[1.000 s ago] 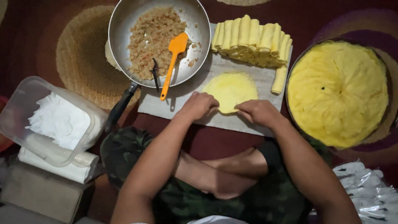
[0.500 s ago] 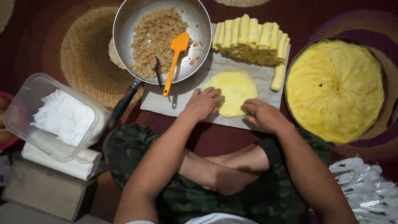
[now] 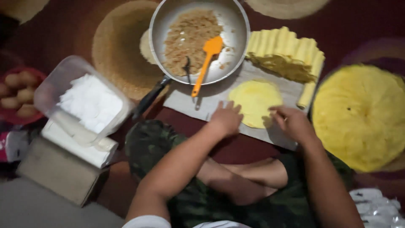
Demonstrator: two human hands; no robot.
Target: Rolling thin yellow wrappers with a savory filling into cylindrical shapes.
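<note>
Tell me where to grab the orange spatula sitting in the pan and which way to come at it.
Grip the orange spatula by its long handle, near the lower end that juts past the pan rim toward you. Come from above and the near side: the blade rests in the crumbly filling, while the handle end looks clean and free.

Support: patterned carpet (image 3: 105, 25), dark red with tan round motifs, covering the floor.

Directly on it:
- Flat grey board (image 3: 211, 105), centre, in front of the seated person's crossed legs.
- Metal pan (image 3: 168, 17), at the board's far edge, its rim overlapping the board, dark handle pointing toward the near left.
- Large round stack of yellow crepes (image 3: 358, 118), right of the board; whether a tray lies beneath cannot be told.
- Red bowl (image 3: 19, 95) of round brown pieces, far left.
- Brown box (image 3: 55, 173), near left, carrying white packets and a clear plastic tub (image 3: 55, 88).
- White wrapped packets (image 3: 375, 207), near right corner.
</note>
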